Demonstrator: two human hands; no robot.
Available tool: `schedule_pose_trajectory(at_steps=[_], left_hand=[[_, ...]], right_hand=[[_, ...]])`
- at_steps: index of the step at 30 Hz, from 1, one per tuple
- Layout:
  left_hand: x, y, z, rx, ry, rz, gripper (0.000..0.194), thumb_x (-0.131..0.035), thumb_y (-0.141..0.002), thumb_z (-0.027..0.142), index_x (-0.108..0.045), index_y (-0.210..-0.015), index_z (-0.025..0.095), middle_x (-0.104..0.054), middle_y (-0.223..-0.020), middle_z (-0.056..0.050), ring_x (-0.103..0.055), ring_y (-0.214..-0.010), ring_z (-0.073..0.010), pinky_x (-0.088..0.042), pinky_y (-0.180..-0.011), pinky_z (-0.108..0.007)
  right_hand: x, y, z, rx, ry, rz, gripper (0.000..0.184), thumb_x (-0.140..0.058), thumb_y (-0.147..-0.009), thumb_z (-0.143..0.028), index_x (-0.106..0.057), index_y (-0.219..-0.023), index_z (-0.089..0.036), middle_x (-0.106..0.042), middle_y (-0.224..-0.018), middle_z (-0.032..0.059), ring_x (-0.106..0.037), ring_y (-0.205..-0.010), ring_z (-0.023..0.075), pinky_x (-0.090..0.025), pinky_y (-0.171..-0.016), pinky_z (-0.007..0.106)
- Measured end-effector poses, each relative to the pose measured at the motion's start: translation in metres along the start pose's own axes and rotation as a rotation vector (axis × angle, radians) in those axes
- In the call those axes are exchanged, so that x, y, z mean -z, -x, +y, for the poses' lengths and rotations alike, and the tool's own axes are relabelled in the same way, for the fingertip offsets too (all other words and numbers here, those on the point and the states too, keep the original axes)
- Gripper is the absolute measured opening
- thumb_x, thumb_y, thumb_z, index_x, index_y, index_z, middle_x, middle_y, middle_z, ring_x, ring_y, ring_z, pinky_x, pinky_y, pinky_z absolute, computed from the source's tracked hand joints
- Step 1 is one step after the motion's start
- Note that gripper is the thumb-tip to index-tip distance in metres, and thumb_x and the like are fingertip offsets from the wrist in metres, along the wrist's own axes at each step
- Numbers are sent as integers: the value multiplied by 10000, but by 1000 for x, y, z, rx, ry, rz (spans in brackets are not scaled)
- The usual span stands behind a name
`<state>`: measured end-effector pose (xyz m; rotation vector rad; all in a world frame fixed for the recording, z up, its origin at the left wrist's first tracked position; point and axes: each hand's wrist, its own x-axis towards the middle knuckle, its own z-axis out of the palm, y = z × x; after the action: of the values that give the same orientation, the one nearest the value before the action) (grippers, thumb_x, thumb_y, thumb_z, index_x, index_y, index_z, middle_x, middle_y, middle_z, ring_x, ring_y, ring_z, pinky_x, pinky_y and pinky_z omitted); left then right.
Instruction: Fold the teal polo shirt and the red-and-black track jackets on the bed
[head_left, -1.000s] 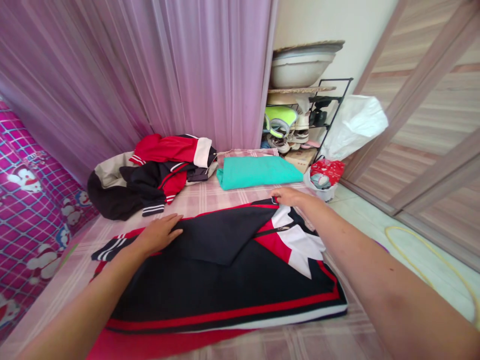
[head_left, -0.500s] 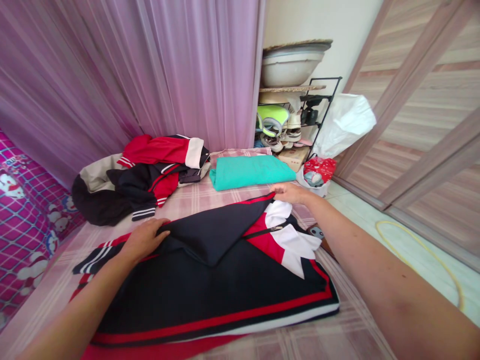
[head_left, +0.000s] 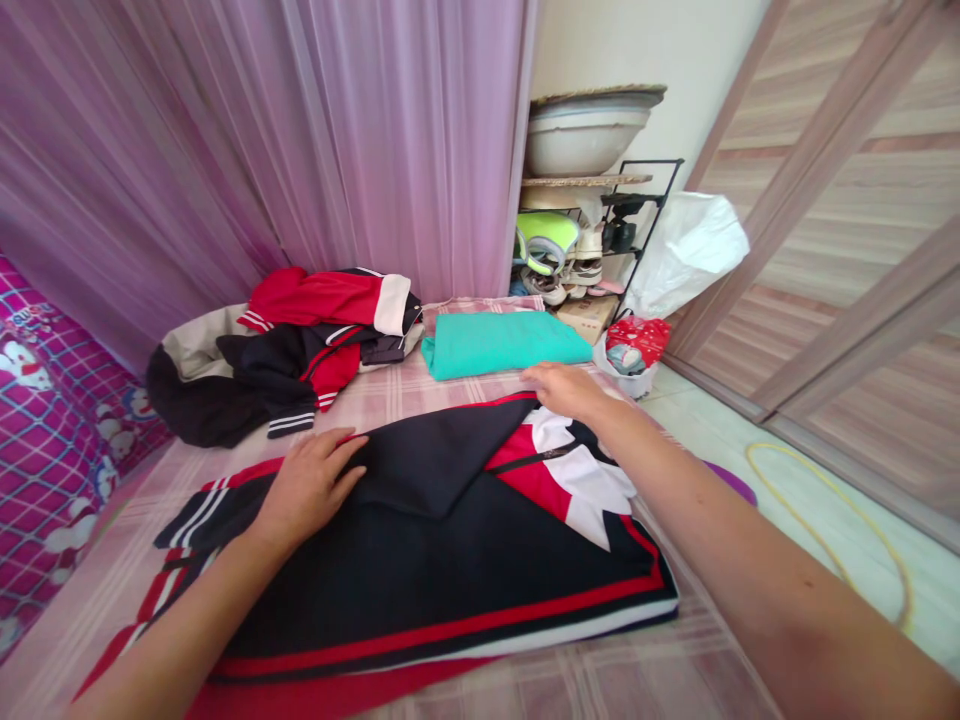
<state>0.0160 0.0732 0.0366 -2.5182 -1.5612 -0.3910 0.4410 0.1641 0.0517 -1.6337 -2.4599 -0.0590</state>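
A dark navy jacket (head_left: 420, 560) with red stripes and white panels lies spread on a pink checked sheet (head_left: 600, 680). My left hand (head_left: 307, 485) rests flat on its folded left part, fingers stretched out, beside a striped cuff (head_left: 191, 515). My right hand (head_left: 561, 385) lies on the jacket's far right corner with fingers extended, pressing the fabric down. A folded flap of dark cloth runs between the two hands.
A pile of red, black and cream clothes (head_left: 277, 350) and a folded teal garment (head_left: 502, 342) lie behind. A shoe rack (head_left: 592, 255) with a basin (head_left: 585, 135), a white bag (head_left: 686, 250) and a red bag (head_left: 637, 345) stand right. Purple curtain (head_left: 300, 130) hangs behind.
My left hand went from gripping the lifted fold to lying flat on it. The fold has come down flatter, and my right hand slid slightly left along the far corner.
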Motion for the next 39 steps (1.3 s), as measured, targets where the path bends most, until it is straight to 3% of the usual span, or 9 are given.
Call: schedule_pose_trajectory(at_steps=[5, 8, 12, 20, 24, 28, 32, 34, 39], left_hand=[[-9, 8, 57, -137, 159, -155, 478, -580, -878, 552, -657, -1269, 287, -643, -1342, -87, -556, -1267, -285, -346, -1144, -526], [-15, 9, 75, -128, 201, -206, 346, -566, -918, 404, -691, -1219, 288, -684, -1286, -73, -607, -1208, -259, -411, -1104, -484], [-15, 11, 83, -102, 307, -110, 311, -472, -955, 297, -728, -1130, 271, -735, -1185, -64, -660, -1128, -215, -492, -1028, -405], [-13, 29, 106, -73, 456, -307, 353, -590, -890, 356, -674, -1231, 317, -641, -1365, -41, -520, -1337, -249, -297, -1180, -547], [6, 23, 79, 15, 496, -218, 403, -443, -946, 451, -692, -1211, 278, -722, -1226, -34, -651, -1149, -199, -478, -1048, -359], [32, 15, 8, 271, 180, -121, 447, -362, -947, 420, -699, -1184, 247, -726, -1206, -56, -649, -1132, -250, -475, -1029, -393], [44, 25, -53, 362, -98, -404, 461, -483, -863, 391, -675, -1232, 191, -694, -1248, -141, -633, -1152, -325, -473, -992, -425], [44, 34, -67, 377, -124, -472, 523, -516, -834, 432, -639, -1288, 202, -685, -1266, -143, -630, -1155, -330, -475, -977, -418], [51, 41, -79, 427, -83, -361, 454, -480, -822, 469, -708, -1128, 226, -731, -1153, -110, -661, -1061, -310, -489, -910, -385]], right_hand=[[-14, 16, -38, 293, -50, -70, 346, -592, -826, -95, -725, -1109, -243, -681, -1251, 63, -600, -1168, 225, -422, -1014, 350], [-21, 23, -40, 261, -35, -51, 215, -562, -896, -168, -747, -992, -222, -728, -1097, 85, -641, -1056, 233, -437, -969, 374], [-17, 34, -36, 223, -36, 22, 212, -552, -893, -150, -736, -978, -214, -728, -1018, 89, -636, -994, 228, -438, -915, 357], [-6, 46, -50, 91, 72, -155, 309, -519, -821, -50, -766, -882, -225, -757, -984, 87, -662, -951, 238, -434, -882, 340], [9, 37, -83, 48, 53, -50, 294, -504, -876, -121, -757, -991, -216, -750, -1058, 101, -661, -1006, 249, -441, -924, 349], [-9, 36, -116, 114, -72, 9, 289, -474, -951, -246, -732, -1080, -224, -721, -1161, 88, -643, -1082, 229, -453, -980, 342], [-54, 48, -120, 36, -144, 47, 358, -459, -965, -292, -668, -1247, -223, -599, -1391, 110, -541, -1284, 253, -425, -1069, 424], [-72, 52, -115, 10, -162, 85, 394, -430, -972, -293, -637, -1301, -230, -569, -1426, 115, -518, -1315, 254, -406, -1097, 448], [-83, 53, -108, 0, -148, 132, 424, -420, -970, -313, -619, -1335, -227, -544, -1450, 122, -512, -1324, 264, -401, -1112, 463]])
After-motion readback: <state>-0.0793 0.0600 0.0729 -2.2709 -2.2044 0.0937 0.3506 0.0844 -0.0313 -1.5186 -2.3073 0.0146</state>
